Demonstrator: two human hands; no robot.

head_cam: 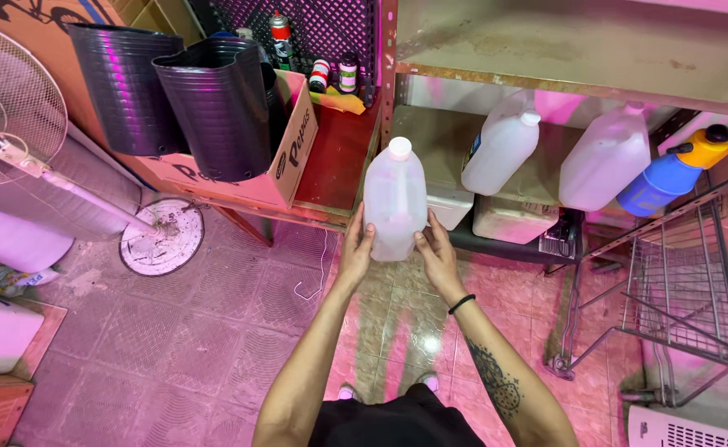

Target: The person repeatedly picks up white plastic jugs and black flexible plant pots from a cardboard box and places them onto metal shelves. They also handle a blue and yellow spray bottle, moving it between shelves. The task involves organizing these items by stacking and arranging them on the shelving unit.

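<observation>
I hold a translucent white plastic jug (395,197) with a white cap upright in front of me, above the tiled floor. My left hand (356,247) grips its lower left side and my right hand (436,250) grips its lower right side. A black band circles my right wrist. The jug is in front of a metal shelf unit (562,81).
Two more white jugs (500,149) (605,157) and a blue sprayer with a yellow top (674,172) lie on the lower shelf. Stacked black pots (215,108) sit in a cardboard box. A fan (16,124) stands left, a wire rack (687,290) right.
</observation>
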